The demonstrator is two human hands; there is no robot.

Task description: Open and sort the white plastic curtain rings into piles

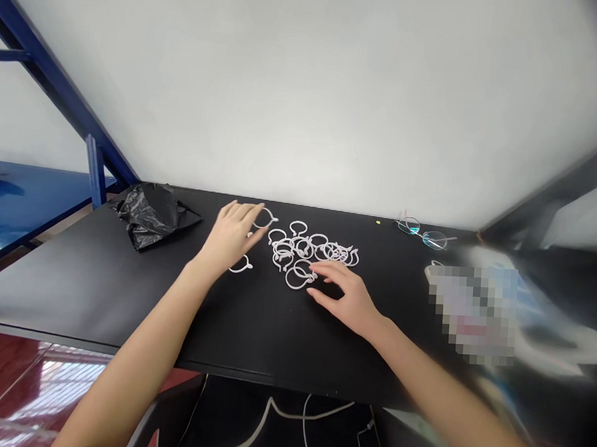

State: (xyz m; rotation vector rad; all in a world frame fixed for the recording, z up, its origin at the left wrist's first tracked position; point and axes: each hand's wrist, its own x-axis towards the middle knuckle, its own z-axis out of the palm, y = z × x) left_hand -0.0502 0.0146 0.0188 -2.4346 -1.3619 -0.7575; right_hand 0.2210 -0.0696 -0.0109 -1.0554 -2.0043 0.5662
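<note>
Several white plastic rings (311, 251) lie in a loose pile on a black table (95, 286). My left hand (231, 236) reaches in from the left, fingers curled over one ring (266, 218) at the pile's left edge; another ring (241, 266) lies just under the palm. My right hand (347, 294) rests on the table at the near side of the pile, fingers spread flat, fingertips touching the closest ring (298, 277).
A crumpled black plastic bag (151, 214) lies at the table's back left. A pair of glasses (423, 234) sits at the back right near the white wall. A blurred item is at right. Blue metal frame at far left; cables hang under the table.
</note>
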